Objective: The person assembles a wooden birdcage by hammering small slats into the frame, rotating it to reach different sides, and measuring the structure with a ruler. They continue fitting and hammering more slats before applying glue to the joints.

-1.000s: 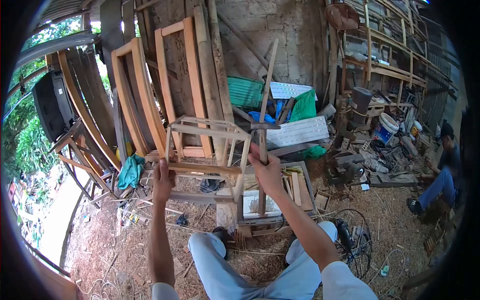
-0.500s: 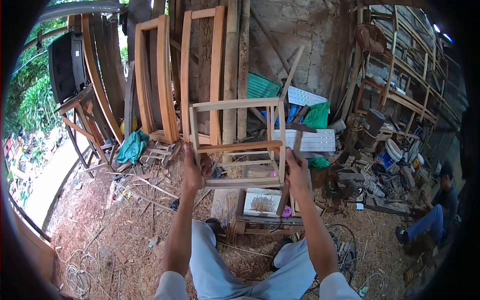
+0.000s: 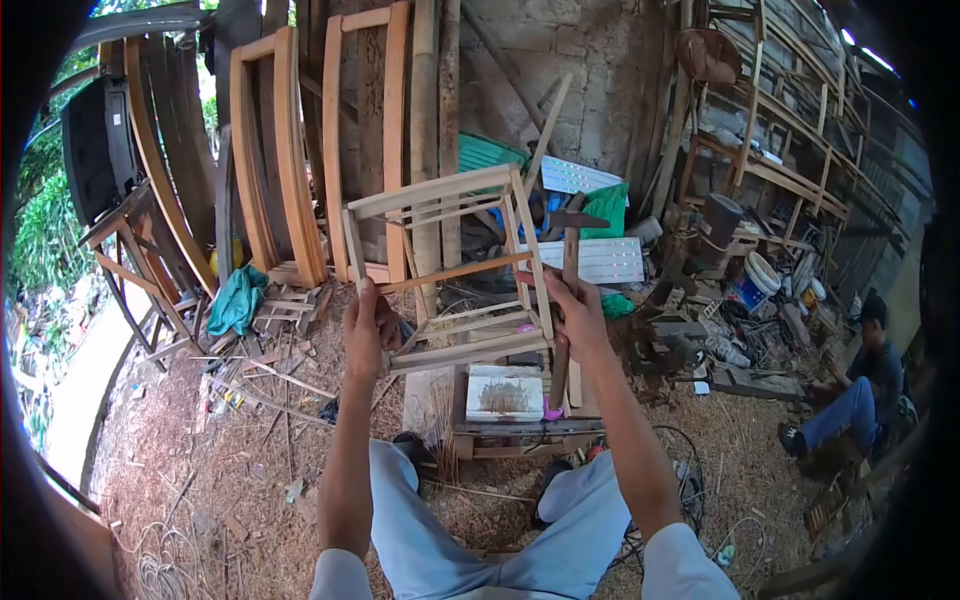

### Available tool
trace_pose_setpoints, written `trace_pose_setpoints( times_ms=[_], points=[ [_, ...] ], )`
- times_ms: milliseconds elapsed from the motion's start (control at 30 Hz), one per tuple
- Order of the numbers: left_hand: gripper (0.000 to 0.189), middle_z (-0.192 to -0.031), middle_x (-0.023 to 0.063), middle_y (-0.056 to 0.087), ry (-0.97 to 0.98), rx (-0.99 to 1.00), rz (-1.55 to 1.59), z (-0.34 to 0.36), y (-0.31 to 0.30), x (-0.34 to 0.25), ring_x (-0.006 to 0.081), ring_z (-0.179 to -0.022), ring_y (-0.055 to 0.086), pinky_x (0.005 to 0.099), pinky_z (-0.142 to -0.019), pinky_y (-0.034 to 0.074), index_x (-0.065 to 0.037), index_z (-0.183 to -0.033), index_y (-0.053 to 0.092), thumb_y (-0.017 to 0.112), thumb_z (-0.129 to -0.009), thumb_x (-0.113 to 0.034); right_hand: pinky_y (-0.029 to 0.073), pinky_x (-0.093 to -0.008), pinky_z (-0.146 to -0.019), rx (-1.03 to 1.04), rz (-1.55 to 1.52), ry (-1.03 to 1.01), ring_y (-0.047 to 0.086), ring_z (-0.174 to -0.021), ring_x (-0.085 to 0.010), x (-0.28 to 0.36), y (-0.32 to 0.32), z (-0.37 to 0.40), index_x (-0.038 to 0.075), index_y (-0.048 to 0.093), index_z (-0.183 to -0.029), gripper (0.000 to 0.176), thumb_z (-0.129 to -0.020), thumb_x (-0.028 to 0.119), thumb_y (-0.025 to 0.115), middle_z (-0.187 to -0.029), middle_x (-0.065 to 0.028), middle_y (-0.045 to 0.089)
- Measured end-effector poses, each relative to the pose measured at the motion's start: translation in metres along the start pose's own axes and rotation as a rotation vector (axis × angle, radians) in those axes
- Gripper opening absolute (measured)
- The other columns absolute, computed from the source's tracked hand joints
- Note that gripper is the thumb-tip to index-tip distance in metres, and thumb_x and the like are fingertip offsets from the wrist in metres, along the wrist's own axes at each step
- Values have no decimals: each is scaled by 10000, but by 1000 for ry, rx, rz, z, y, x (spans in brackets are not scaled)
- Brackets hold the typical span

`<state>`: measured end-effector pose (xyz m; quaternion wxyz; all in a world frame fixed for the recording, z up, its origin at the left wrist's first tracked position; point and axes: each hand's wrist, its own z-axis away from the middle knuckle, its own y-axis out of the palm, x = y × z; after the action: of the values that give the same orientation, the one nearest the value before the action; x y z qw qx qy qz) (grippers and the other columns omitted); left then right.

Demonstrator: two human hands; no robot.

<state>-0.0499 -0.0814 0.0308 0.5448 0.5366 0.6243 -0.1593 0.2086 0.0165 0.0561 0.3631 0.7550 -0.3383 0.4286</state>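
A small box-shaped wooden frame of pale slats hangs tilted in front of me, its right side facing me at an angle. My left hand is closed around its left upright, near the lower corner. On the other side, my right hand grips the right upright together with a hammer. The hammer stands upright, head at the top, its handle passing behind or through my fingers. Below the frame sits a low wooden bench bearing a whitish block with a dark worn patch.
Tall wooden frames lean along the back left. Bamboo poles, white perforated panels and green plastic sheeting are behind. Buckets and scrap lie at right, where another person sits low. Wood shavings cover the floor.
The wooden frame has turned and tilted in my hands, its right side swinging upward. The hammer, blurred before, now shows its head clearly. My view has shifted a little to the right.
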Motion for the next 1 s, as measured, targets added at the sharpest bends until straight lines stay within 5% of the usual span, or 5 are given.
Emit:
trace_pose_setpoints(
  times_ms=[100, 400, 600, 800, 1000],
  points=[
    [460, -533, -56, 273, 39, -8, 1, 1, 0, 1, 49, -419, 295, 232, -356, 260, -154, -668, 353, 456, -985, -471, 181, -219, -363, -22, 123, 57, 279, -398, 2, 10, 6, -1, 19, 675, -1119, 351, -953, 315, 586, -574, 92, 477],
    [410, -532, -50, 268, 100, -107, 124, 1, 3, 13, 63, -406, 282, 242, -359, 270, -129, -746, 393, 437, -994, -452, 235, -202, -335, -284, 563, -133, 309, -366, -32, -21, -18, 4, 2, 628, -1110, 470, -922, 433, 599, -708, -35, 621],
    [390, -551, -24, 272, 22, -153, 249, 8, 18, 53, 94, -427, 255, 245, -410, 219, -126, -798, 405, 355, -989, -462, 202, -184, -318, -125, -150, 571, 247, -372, -30, -9, -23, 1, 26, 598, -1028, 478, -933, 491, 537, -855, -85, 665],
    [472, -659, 7, 431, -62, -127, 281, 23, 1, 133, 124, -553, 446, 281, -505, 404, -60, -973, 516, 344, -1002, -499, 220, -179, -350, 3, -523, 470, 233, -419, -20, -24, -41, -15, 22, 541, -955, 181, -997, 174, 450, -1044, -132, 674],
    [643, -981, 118, 601, -356, 61, -225, 63, -64, 215, 182, -849, 608, 312, -706, 497, 6, -1155, 543, 313, -984, -570, 230, -209, -373, -27, -328, 514, 240, -407, -37, -62, -45, -14, 19, 557, -860, 147, -950, 136, 560, -586, 8, 502]
  ],
)
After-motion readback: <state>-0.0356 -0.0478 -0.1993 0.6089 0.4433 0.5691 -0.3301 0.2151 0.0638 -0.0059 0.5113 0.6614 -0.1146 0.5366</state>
